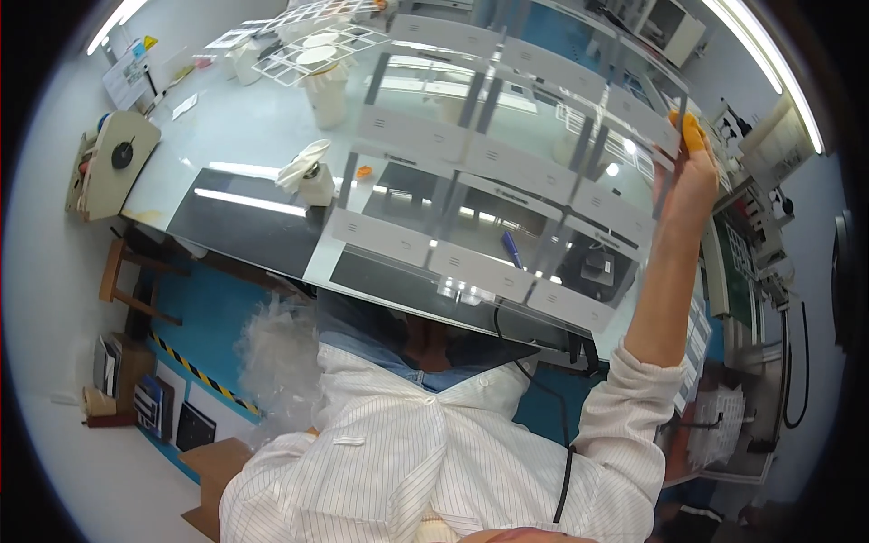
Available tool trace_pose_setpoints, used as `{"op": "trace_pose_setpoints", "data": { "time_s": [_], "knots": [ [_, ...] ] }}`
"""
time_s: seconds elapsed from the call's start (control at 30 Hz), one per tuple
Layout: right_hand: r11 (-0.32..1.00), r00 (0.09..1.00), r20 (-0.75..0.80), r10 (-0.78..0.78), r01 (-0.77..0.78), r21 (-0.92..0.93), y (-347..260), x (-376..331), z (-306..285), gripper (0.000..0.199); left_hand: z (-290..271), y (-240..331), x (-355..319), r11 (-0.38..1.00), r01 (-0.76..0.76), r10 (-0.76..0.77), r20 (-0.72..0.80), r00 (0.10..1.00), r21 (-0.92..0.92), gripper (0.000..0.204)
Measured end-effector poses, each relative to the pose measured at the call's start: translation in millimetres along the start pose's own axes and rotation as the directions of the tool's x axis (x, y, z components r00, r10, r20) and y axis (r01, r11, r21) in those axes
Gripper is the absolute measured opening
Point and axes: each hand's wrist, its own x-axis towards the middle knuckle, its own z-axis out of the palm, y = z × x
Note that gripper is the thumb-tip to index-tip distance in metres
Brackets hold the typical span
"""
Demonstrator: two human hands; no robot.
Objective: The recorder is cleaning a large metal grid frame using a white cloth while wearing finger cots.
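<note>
A large clear sheet [520,186] printed with rows of pale grey-white panels is held up, tilted, above the glass-topped table. At its right edge, my right hand [695,172] pinches the sheet, with orange-yellow covers on the fingertips. Through the sheet I see a blue pen [512,249] and a small black object [595,264]. My left hand is out of sight; only the striped left sleeve [272,471] shows at the bottom.
On the table [217,127] stand a white cup [324,95] with cut-out sheets above it and a small container [315,184] holding a crumpled white cloth. A beige tape dispenser [118,163] sits at the left edge. Clear plastic film [281,348] bunches below; machines line the right.
</note>
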Motion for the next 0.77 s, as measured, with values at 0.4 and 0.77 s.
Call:
{"op": "trace_pose_setpoints", "data": {
  "time_s": [0.4,0.77],
  "knots": [
    [0.997,0.991,-0.108,0.079,-0.076,0.033,5.5,20.5,-40.3,0.025,230.0,-107.4,-105.7,0.940,-0.322,0.288,0.245,0.926,0.112,0.043],
    [0.999,0.997,-0.072,-0.002,-0.001,-0.048,-7.9,35.2,-16.5,0.026,202.0,-205.3,-110.4,0.747,-0.608,0.418,0.519,0.745,0.270,0.046]
  ]
}}
